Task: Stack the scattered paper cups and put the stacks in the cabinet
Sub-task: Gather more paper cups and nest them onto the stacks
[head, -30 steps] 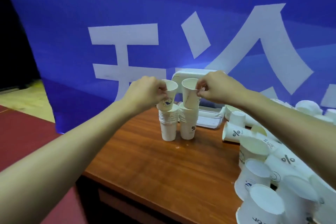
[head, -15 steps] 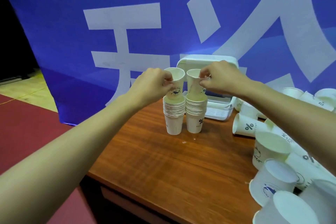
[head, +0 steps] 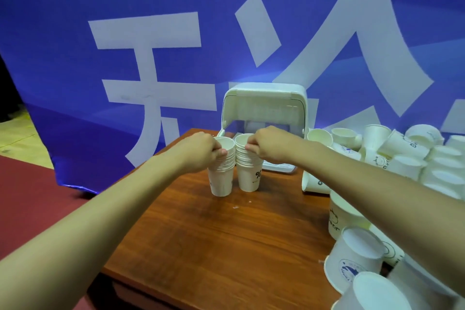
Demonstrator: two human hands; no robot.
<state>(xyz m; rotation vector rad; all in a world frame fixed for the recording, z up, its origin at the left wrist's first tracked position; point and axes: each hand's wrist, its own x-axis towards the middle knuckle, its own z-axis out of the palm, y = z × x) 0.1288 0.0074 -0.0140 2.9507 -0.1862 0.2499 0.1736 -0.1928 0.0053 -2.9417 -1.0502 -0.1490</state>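
cup stacks (head: 221,181) touch on table (head: 214,246); left fingers (head: 221,152), right fingers (head: 250,148) pinch their top rims.

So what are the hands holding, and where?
The left hand grips the left cup stack by its top rims; the right hand pinches the right cup stack at its top rims.

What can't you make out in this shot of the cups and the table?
Head view only.
- Cup count in left stack and right stack: left hand and right hand hide part of the rims.
- Inside of white box: hands and stacks block most of it.
- Loose cups: right forearm covers some; right edge cuts off others.
- Small print on cups: too blurred.
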